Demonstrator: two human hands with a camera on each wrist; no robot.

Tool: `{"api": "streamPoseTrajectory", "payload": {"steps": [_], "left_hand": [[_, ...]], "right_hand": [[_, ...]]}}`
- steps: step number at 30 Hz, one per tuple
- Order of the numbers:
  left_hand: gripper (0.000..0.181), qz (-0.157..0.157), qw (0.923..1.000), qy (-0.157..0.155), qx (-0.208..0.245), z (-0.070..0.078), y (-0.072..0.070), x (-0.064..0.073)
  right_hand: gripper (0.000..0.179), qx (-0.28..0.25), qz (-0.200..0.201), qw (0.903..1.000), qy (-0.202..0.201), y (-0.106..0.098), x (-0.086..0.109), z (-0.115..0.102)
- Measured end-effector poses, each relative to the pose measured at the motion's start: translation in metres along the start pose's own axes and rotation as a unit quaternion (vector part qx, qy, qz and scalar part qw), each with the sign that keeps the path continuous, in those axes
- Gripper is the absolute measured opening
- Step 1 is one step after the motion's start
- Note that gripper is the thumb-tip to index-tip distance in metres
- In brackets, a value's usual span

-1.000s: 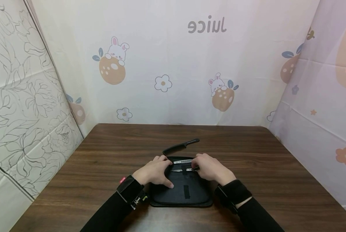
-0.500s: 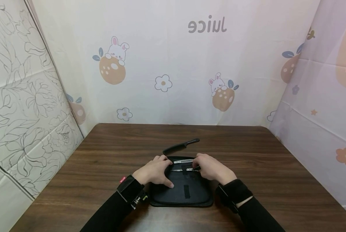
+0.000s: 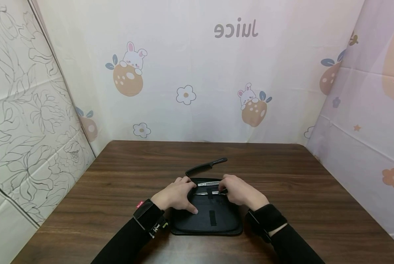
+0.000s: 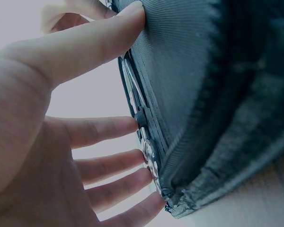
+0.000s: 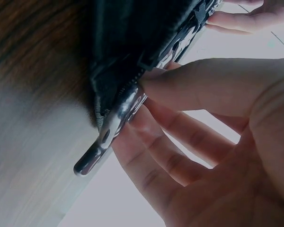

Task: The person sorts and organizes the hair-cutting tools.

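Observation:
A black zip case [image 3: 197, 224] lies unfolded on the table, with two silver tools lying crosswise in its far part, an upper one [image 3: 207, 184] and a lower one [image 3: 201, 193]. My right hand [image 3: 241, 191] pinches the shiny metal handle of scissors [image 5: 111, 124] at the case's right side, and the handle's end sticks out past the zip edge. With fingers spread and fairly straight, my left hand [image 3: 175, 194] rests on the left side of the case. Its thumb [image 4: 102, 40] presses on the ribbed black lining, fingertips at the zip edge.
Just beyond the case lies a black comb [image 3: 200, 169], its handle pointing right. The brown wooden table [image 3: 134, 161] ends at a printed curtain [image 3: 210, 73] behind and on both sides. A dark strap [image 3: 212, 218] crosses the near part of the case.

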State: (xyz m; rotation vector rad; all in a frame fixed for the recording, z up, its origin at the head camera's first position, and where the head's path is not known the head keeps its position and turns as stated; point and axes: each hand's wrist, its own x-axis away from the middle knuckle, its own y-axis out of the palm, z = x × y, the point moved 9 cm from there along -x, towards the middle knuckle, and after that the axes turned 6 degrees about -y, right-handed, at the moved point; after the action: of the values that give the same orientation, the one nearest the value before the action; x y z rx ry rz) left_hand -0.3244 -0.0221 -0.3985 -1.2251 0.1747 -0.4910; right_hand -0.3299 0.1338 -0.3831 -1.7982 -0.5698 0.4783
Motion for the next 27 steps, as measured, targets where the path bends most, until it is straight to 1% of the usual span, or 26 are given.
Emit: {"api": "streamPoseTrajectory", "payload": {"steps": [6, 12, 20, 27], "left_hand": [[0.081, -0.001, 1.0, 0.0, 0.001, 0.0004, 0.0, 0.0002], [0.081, -0.001, 1.0, -0.001, 0.001, 0.0006, 0.0, 0.0002], [0.081, 0.0, 1.0, -0.001, 0.002, 0.0007, -0.0003, 0.0006], [0.081, -0.001, 1.0, -0.002, 0.003, 0.0008, -0.0006, 0.0007]], "right_hand": [[0.029, -0.008, 0.001, 1.0, -0.001, -0.0008, 0.0013, -0.0016], [0.027, -0.004, 0.001, 1.0, -0.003, 0.0009, -0.0003, -0.0009], [0.026, -0.008, 0.002, 0.9999, 0.006, 0.0032, -0.0019, -0.0007], [0.025, -0.004, 0.004, 1.0, -0.004, 0.0033, -0.0032, -0.0035]]}}
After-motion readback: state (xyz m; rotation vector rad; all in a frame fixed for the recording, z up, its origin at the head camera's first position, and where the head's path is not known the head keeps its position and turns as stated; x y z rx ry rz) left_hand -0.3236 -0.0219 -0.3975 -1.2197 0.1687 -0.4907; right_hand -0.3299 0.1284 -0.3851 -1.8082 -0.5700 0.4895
